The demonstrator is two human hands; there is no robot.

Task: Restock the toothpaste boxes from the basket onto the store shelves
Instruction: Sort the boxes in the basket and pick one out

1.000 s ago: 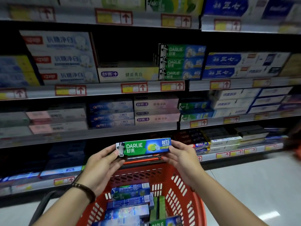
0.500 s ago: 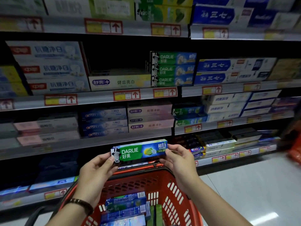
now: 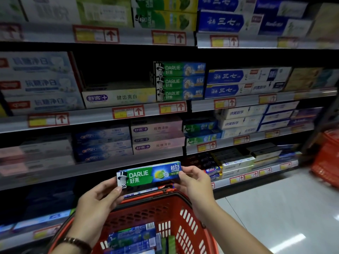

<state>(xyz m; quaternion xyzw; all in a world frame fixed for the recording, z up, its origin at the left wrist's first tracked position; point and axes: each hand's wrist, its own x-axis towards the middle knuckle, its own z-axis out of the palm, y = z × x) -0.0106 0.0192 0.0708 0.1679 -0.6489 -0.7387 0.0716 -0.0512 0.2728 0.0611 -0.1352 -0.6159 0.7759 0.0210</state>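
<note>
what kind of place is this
Most likely the toothpaste aisle of a supermarket or drugstore. Tiered shelves carry stacked toothpaste boxes, price tags with red arrows line the shelf edges, and a red shopping basket in front holds more boxes.

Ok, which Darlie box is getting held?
The green-and-blue Darlie box with the lime picture, pinched at its ends by the left hand and right hand above the red basket. The three stacked Darlie boxes higher up sit on the shelf, untouched.
</note>
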